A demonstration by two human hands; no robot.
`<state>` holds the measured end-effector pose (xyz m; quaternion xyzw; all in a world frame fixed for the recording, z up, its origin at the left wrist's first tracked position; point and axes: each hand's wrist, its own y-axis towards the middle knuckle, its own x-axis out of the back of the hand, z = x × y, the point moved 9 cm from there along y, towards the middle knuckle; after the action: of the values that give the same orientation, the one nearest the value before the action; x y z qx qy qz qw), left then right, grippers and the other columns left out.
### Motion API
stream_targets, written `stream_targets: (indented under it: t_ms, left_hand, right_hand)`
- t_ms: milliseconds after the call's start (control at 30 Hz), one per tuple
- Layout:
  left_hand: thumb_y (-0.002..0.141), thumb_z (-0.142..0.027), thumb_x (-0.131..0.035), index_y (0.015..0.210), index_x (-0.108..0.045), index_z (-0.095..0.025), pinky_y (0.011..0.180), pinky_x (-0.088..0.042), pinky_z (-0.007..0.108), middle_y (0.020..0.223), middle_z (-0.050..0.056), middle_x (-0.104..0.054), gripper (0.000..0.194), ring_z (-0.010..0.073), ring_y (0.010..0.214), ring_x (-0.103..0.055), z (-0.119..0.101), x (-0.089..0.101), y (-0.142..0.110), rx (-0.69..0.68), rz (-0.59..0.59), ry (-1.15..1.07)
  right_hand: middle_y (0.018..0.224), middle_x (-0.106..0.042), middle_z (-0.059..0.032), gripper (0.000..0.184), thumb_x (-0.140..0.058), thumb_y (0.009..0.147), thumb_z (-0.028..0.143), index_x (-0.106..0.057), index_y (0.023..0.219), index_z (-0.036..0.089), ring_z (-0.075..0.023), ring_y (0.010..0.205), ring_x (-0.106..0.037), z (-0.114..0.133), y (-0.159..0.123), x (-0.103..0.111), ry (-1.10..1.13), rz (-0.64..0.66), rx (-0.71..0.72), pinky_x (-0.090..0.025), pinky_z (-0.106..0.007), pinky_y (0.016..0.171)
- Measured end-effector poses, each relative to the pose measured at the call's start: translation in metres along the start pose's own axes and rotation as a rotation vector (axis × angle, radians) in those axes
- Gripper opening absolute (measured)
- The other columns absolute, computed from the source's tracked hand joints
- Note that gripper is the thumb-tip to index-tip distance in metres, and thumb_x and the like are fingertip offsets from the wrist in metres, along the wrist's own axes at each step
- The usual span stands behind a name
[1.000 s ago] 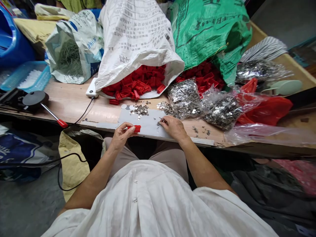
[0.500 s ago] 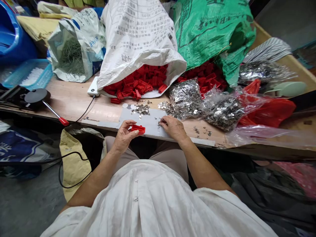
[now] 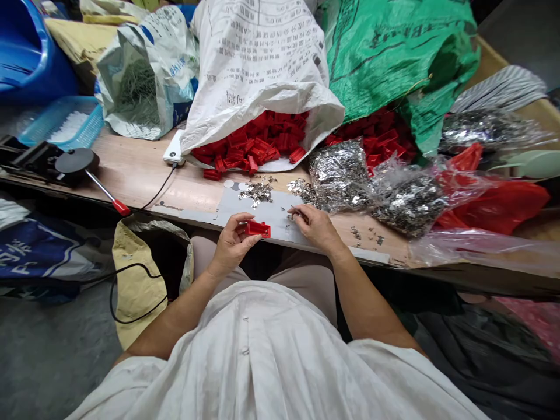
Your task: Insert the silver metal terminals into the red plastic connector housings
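Note:
In my left hand (image 3: 233,245) is a red plastic housing (image 3: 257,229), pinched between thumb and fingers with its open side facing up. A small bit of metal shows inside its right end. My right hand (image 3: 318,228) is a little to the right, over a grey sheet (image 3: 273,220); its thumb and forefinger are closed together on what looks like a small metal piece (image 3: 290,216). Beyond the hands, on the sheet, lies a loose heap of small shiny metal pieces (image 3: 258,192). A second heap (image 3: 300,186) is at the sheet's right edge.
A white woven sack (image 3: 262,64) spills red housings (image 3: 258,149) onto the bench. Behind the right side is a green sack (image 3: 394,52). Clear bags of metal parts (image 3: 339,175) sit in front of it. A lever tool (image 3: 79,166) stands left; an open yellow sack (image 3: 135,280) is below.
The whole view has shifted slightly, so the bench appears further right. The housing is tilted a bit differently in my left hand. My right fingertips remain pinched over the sheet.

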<state>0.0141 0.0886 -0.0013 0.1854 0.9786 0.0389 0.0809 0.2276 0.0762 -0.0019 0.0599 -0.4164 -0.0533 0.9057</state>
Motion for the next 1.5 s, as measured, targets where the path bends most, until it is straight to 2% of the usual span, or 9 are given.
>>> stream_targets:
  t_ms: [167,333,467,567,700,833,1133,1267,1500]
  left_hand:
    - [0.069,-0.023,-0.080,0.103,-0.060,-0.020,0.087,-0.054,0.034,0.096,0.002,-0.065,0.039,0.0144,0.087,-0.065,0.016,-0.003,-0.001,0.195,-0.009,-0.294]
    - [0.080,-0.023,-0.070,0.115,-0.058,-0.019,0.086,-0.056,0.050,0.097,0.004,-0.063,0.037,0.0204,0.093,-0.066,0.021,-0.027,-0.011,0.434,0.133,-0.592]
    - [0.085,-0.020,-0.062,0.125,-0.051,-0.022,0.083,-0.057,0.052,0.099,0.004,-0.063,0.041,0.0200,0.091,-0.067,0.026,-0.042,-0.018,0.550,0.213,-0.723]
    - [0.086,-0.022,-0.061,0.115,-0.052,-0.021,0.076,-0.060,0.045,0.097,0.005,-0.064,0.031,0.0232,0.092,-0.068,0.032,-0.047,-0.021,0.603,0.227,-0.742]
    - [0.085,-0.023,-0.062,0.104,-0.050,-0.019,0.058,-0.057,0.027,0.088,0.006,-0.064,0.023,0.0230,0.083,-0.070,0.040,-0.049,-0.023,0.637,0.233,-0.714]
    - [0.085,-0.026,-0.063,0.099,-0.049,-0.017,0.049,-0.051,0.019,0.086,0.007,-0.065,0.022,0.0202,0.075,-0.070,0.043,-0.049,-0.024,0.636,0.223,-0.693]
    - [0.084,-0.025,-0.064,0.093,-0.051,-0.015,0.049,-0.051,0.018,0.086,0.008,-0.064,0.019,0.0183,0.072,-0.070,0.044,-0.052,-0.027,0.665,0.193,-0.700]
    - [0.084,-0.026,-0.063,0.091,-0.051,-0.015,0.049,-0.050,0.018,0.086,0.008,-0.064,0.018,0.0188,0.071,-0.070,0.043,-0.055,-0.027,0.675,0.190,-0.693]
    - [0.083,-0.026,-0.064,0.089,-0.052,-0.014,0.047,-0.048,0.017,0.084,0.008,-0.065,0.018,0.0173,0.068,-0.069,0.044,-0.056,-0.026,0.667,0.185,-0.691]
  right_hand:
    - [0.082,-0.066,-0.0027,0.020,-0.049,0.086,0.029,-0.065,0.093,0.019,-0.0141,0.064,-0.052,-0.016,0.000,0.008,0.157,-0.061,-0.121,-0.039,-0.027,0.064]
    - [0.079,-0.062,-0.0013,0.016,-0.055,0.084,0.033,-0.061,0.087,0.019,-0.0126,0.065,-0.050,-0.021,-0.001,0.008,0.297,-0.072,-0.142,-0.038,-0.026,0.061]
    - [0.077,-0.061,0.0000,0.017,-0.061,0.082,0.036,-0.061,0.085,0.020,-0.0115,0.063,-0.047,-0.008,-0.004,0.001,0.366,-0.024,-0.118,-0.037,-0.025,0.060]
    - [0.075,-0.061,0.0004,0.020,-0.065,0.080,0.039,-0.063,0.082,0.020,-0.0104,0.059,-0.044,0.010,-0.007,-0.008,0.442,0.029,-0.089,-0.037,-0.025,0.057]
    - [0.071,-0.059,0.0008,0.023,-0.067,0.079,0.042,-0.063,0.077,0.019,-0.0095,0.055,-0.046,0.026,-0.012,-0.020,0.537,0.127,-0.122,-0.040,-0.024,0.053]
    - [0.069,-0.057,0.0020,0.023,-0.068,0.079,0.042,-0.062,0.077,0.019,-0.0091,0.052,-0.049,0.035,-0.015,-0.030,0.594,0.213,-0.145,-0.043,-0.023,0.050]
    - [0.071,-0.058,0.0011,0.018,-0.066,0.080,0.037,-0.062,0.079,0.019,-0.0102,0.059,-0.048,0.039,-0.020,-0.027,0.573,0.151,-0.117,-0.041,-0.023,0.053]
    - [0.073,-0.060,0.0008,0.016,-0.065,0.080,0.035,-0.063,0.079,0.019,-0.0111,0.065,-0.050,0.042,-0.020,-0.024,0.514,0.147,-0.084,-0.041,-0.024,0.061]
    - [0.072,-0.060,0.0008,0.016,-0.064,0.081,0.035,-0.063,0.079,0.019,-0.0115,0.066,-0.050,0.040,-0.021,-0.026,0.518,0.165,-0.093,-0.040,-0.024,0.062]
